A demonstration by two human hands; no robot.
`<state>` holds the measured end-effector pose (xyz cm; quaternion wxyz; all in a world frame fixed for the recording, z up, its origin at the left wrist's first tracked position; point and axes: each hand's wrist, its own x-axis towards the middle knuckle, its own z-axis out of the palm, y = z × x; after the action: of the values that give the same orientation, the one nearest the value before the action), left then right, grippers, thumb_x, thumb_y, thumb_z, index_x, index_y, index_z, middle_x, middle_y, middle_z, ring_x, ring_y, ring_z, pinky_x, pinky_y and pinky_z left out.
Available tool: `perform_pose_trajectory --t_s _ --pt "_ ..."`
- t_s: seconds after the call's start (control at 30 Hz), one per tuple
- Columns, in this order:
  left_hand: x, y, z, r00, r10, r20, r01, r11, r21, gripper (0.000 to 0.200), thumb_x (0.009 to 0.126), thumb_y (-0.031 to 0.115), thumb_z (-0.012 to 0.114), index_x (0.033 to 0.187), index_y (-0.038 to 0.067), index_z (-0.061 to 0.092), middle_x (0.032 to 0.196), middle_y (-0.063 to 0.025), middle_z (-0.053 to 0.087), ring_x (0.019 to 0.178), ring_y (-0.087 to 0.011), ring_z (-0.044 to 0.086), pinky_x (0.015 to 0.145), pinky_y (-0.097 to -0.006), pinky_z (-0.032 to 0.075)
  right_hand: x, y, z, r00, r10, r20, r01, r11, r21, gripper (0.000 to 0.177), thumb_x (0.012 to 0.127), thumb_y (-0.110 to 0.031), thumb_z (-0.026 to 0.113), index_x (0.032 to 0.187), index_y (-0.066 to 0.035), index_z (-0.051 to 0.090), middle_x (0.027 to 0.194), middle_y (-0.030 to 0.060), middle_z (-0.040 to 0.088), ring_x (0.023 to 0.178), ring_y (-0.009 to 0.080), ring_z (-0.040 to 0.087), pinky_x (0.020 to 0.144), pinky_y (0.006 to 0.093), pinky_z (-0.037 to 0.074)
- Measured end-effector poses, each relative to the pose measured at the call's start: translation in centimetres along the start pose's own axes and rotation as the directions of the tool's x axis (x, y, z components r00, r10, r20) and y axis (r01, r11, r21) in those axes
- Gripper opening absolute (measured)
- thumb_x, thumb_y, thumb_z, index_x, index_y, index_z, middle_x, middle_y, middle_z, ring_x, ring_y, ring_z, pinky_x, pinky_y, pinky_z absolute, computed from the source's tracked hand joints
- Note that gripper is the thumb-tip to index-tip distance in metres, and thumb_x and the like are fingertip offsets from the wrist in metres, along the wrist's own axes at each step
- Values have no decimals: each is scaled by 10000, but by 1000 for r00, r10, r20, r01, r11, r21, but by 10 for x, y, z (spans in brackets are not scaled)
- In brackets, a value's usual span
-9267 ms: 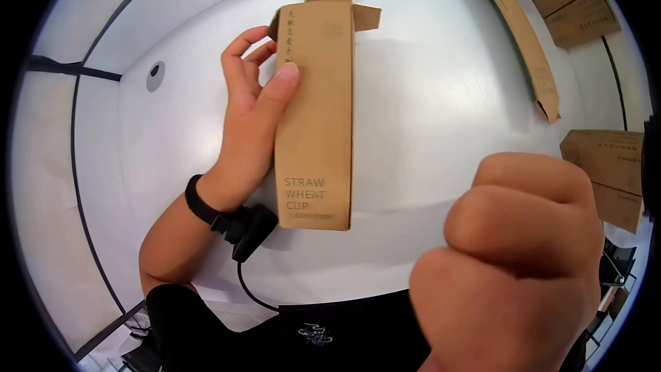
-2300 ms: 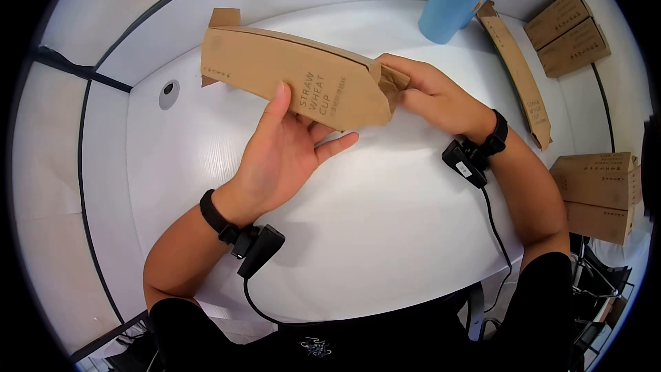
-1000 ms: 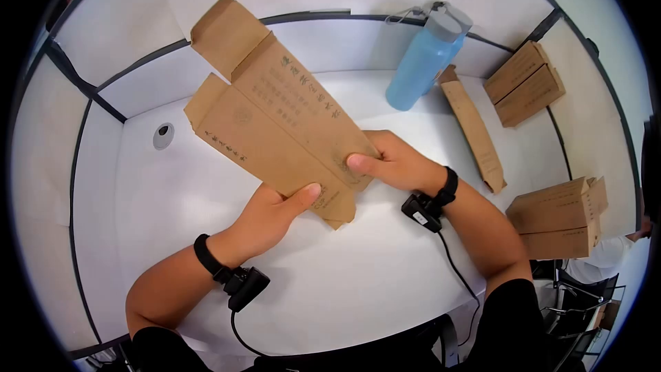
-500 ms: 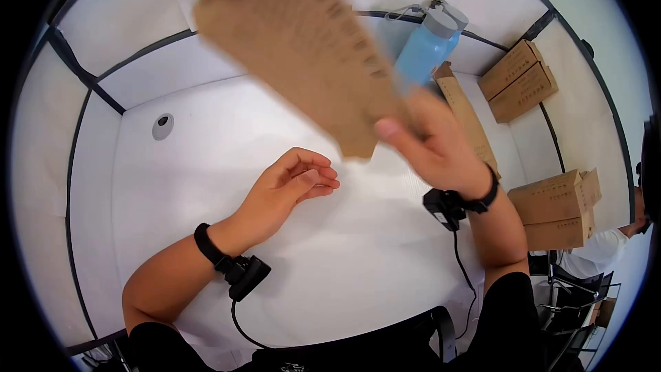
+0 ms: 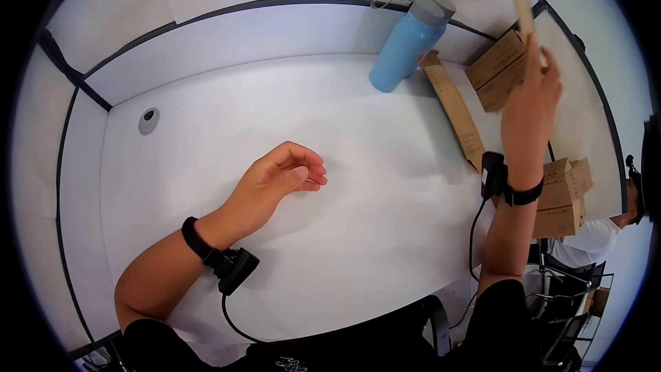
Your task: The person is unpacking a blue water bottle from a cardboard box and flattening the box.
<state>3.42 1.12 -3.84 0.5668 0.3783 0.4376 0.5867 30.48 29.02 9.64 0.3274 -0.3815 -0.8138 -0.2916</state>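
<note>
My left hand (image 5: 279, 178) rests above the middle of the white table (image 5: 227, 103), its fingers loosely curled and a little apart with nothing in them. Raised at the right, my right hand (image 5: 530, 114) grips the lower end of a piece of flattened cardboard (image 5: 521, 0). That cardboard stands nearly edge-on to me, and its top runs out of view. Part of the grip is hidden behind my fingers. Left of my right forearm lies another flat, folded cardboard piece (image 5: 454, 114) on the table.
Two blue bottles (image 5: 406, 45) with grey caps stand at the back. Cardboard boxes (image 5: 497, 72) sit behind my right hand, and more boxes (image 5: 561, 196) are beyond the right side. A grey cable hole (image 5: 149, 121) is at left. A person in a white sleeve (image 5: 595, 242) sits far right.
My right hand has swung up and to the right with the cardboard, which turned from broadside to edge-on. My left hand has barely moved.
</note>
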Motion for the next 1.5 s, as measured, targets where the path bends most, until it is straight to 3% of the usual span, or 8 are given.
perform_pose_trajectory --t_s 0.23,0.47,0.57,0.73,0.83,1.23,1.43,1.5 --pt "0 5 1 1000 -7 26 6 998 65 235 1107 103 464 1286 31 598 1279 -93 631 1210 -222 647 1093 -407 525 -95 -7 74 662 -222 716 9 957 289 708 1031 -275 612 1657 -64 356 1674 243 392 1537 455 390 1177 643 395" --pt "-1 9 4 999 -9 40 6 997 75 228 1096 115 473 1262 31 606 1233 -92 646 1176 -220 657 1064 -398 530 -84 -16 69 626 -85 775 -75 983 169 795 1007 -375 597 1716 -191 288 1750 271 266 1525 629 319 1205 706 363" --pt "-1 5 2 999 -23 37 20 996 81 225 1092 114 477 1255 32 608 1222 -92 652 1163 -223 662 1052 -391 532 -96 15 81 626 -180 759 -54 961 273 874 927 -336 655 1717 -266 290 1748 288 260 1444 715 360 1166 679 436" --pt "0 4 0 999 -30 45 26 997 75 224 1091 119 476 1248 33 611 1218 -92 654 1155 -222 666 1044 -389 533 -86 18 65 729 -215 650 48 963 264 793 863 -240 679 1576 3 428 1512 390 531 1272 614 603 1015 542 588" --pt "-1 3 1 999 -14 49 12 999 43 226 1096 126 469 1245 43 617 1212 -89 658 1143 -217 669 1039 -389 536 -77 18 61 779 -63 623 -56 984 169 277 865 -95 696 1043 47 538 849 277 712 770 470 722 724 523 614" --pt "0 4 0 998 -8 67 6 1000 31 253 1091 157 491 1288 54 613 1213 -79 659 1143 -205 663 1031 -381 528 -43 -10 -39 822 342 455 -430 897 102 406 1014 -72 527 1403 -9 431 939 332 708 869 535 699 751 606 550" --pt "1 2 0 997 32 69 -35 999 35 391 1075 262 627 1407 67 564 1275 -81 648 1179 -211 649 1033 -388 530 -65 -42 -71 983 183 8 -173 910 376 537 1020 -12 599 1536 -29 452 1165 230 699 889 337 756 767 413 606" --pt "1 6 6 996 75 51 -75 997 -13 486 1045 259 689 1468 73 537 1329 -95 637 1222 -221 634 1047 -389 528 -74 -57 -85 935 122 333 -351 445 824 564 985 31 625 1521 -6 452 1304 186 649 995 266 732 878 359 593"
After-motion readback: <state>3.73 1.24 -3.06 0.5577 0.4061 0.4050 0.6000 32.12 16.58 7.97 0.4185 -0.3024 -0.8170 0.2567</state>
